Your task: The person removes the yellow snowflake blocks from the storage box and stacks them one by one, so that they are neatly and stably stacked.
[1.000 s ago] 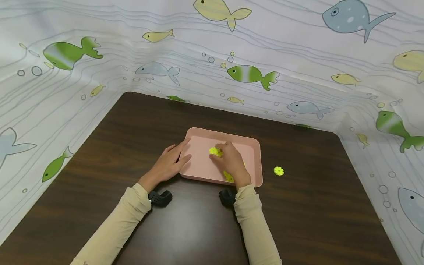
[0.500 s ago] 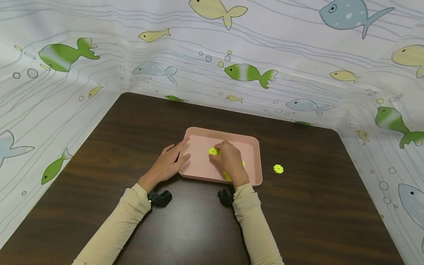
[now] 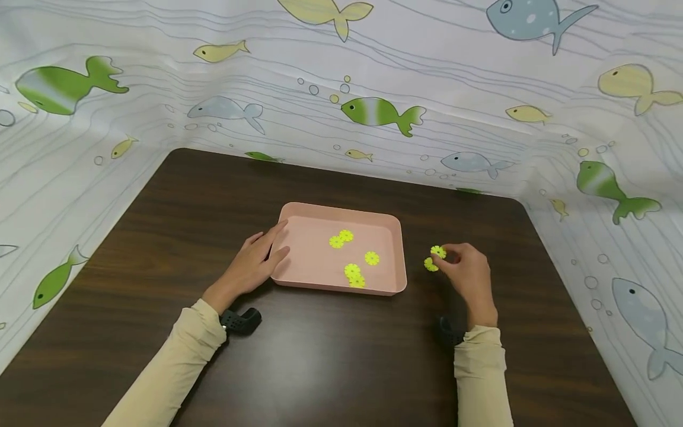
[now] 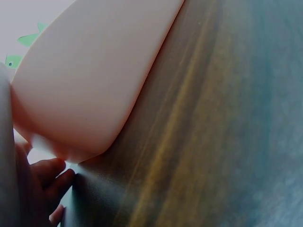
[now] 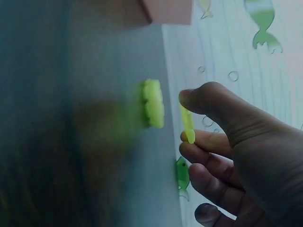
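Five discs (image 3: 372, 258) lie in our tray (image 3: 309, 264); our spread left hand (image 3: 248, 267) touches its left edge, likely steadying it. Past its right edge, our right hand (image 3: 471, 270) pinches a sixth disc (image 3: 438, 251), near a seventh (image 3: 429, 264) on the desk (image 3: 331, 367).

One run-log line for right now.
right hand: pinches yellow disc; left hand: at pink tray, left side; second disc: on table; five discs: in tray
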Action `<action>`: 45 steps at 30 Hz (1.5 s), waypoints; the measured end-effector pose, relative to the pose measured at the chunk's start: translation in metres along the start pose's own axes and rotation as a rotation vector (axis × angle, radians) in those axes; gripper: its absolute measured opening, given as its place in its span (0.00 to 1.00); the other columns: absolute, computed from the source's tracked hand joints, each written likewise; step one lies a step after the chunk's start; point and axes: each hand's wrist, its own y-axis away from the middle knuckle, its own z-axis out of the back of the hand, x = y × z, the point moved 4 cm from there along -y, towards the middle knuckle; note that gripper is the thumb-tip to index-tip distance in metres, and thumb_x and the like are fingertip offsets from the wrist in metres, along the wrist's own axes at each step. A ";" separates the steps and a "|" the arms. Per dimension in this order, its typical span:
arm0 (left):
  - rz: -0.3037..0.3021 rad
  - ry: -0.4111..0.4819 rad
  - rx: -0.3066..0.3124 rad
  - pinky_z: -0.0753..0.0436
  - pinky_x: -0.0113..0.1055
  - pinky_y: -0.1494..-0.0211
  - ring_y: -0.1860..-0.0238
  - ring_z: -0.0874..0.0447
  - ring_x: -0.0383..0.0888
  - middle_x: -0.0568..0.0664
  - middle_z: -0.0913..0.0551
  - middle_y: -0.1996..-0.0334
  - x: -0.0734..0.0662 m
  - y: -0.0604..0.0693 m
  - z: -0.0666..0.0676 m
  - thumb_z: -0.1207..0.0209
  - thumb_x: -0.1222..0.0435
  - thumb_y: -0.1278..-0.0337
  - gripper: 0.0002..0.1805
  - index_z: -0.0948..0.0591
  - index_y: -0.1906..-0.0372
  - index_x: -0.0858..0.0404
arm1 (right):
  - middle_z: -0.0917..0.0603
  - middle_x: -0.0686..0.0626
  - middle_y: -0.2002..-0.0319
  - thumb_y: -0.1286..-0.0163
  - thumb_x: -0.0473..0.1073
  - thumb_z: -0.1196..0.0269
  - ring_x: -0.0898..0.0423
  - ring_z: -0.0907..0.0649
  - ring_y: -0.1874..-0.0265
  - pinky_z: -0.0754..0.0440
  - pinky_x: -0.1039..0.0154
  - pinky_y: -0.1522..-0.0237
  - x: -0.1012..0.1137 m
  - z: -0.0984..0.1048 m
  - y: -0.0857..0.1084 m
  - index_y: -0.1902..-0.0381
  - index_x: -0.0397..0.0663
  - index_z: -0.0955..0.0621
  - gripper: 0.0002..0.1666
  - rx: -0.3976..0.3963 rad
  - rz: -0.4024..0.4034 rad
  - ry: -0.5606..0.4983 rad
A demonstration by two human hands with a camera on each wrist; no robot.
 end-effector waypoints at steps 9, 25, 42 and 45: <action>0.002 -0.004 0.010 0.53 0.57 0.20 0.25 0.33 0.58 0.59 0.38 0.21 0.001 0.000 0.001 0.54 0.53 0.18 0.35 0.45 0.17 0.62 | 0.15 0.35 0.56 0.32 0.49 0.28 0.48 0.18 0.69 0.21 0.58 0.70 -0.022 -0.004 0.006 0.51 0.33 0.12 0.24 0.154 -0.050 -0.026; 0.001 -0.017 0.011 0.52 0.58 0.20 0.25 0.33 0.58 0.59 0.38 0.21 0.002 0.001 0.001 0.54 0.53 0.18 0.35 0.45 0.17 0.62 | 0.16 0.35 0.54 0.30 0.51 0.29 0.46 0.18 0.65 0.20 0.54 0.64 -0.015 -0.011 0.004 0.46 0.32 0.14 0.28 0.171 -0.037 -0.041; -0.007 0.011 -0.007 0.52 0.56 0.19 0.25 0.31 0.54 0.56 0.35 0.22 -0.004 0.000 -0.009 0.53 0.51 0.19 0.35 0.43 0.17 0.61 | 0.21 0.46 0.56 0.27 0.44 0.32 0.52 0.22 0.68 0.22 0.59 0.64 0.122 -0.102 -0.032 0.50 0.42 0.16 0.14 0.320 0.082 -0.229; -0.002 0.000 -0.031 0.51 0.56 0.20 0.26 0.31 0.54 0.56 0.35 0.22 -0.003 0.002 -0.002 0.52 0.52 0.19 0.35 0.43 0.17 0.61 | 0.28 0.45 0.55 0.25 0.47 0.34 0.51 0.23 0.67 0.25 0.57 0.63 0.128 -0.110 -0.032 0.57 0.44 0.22 0.13 0.363 0.042 -0.234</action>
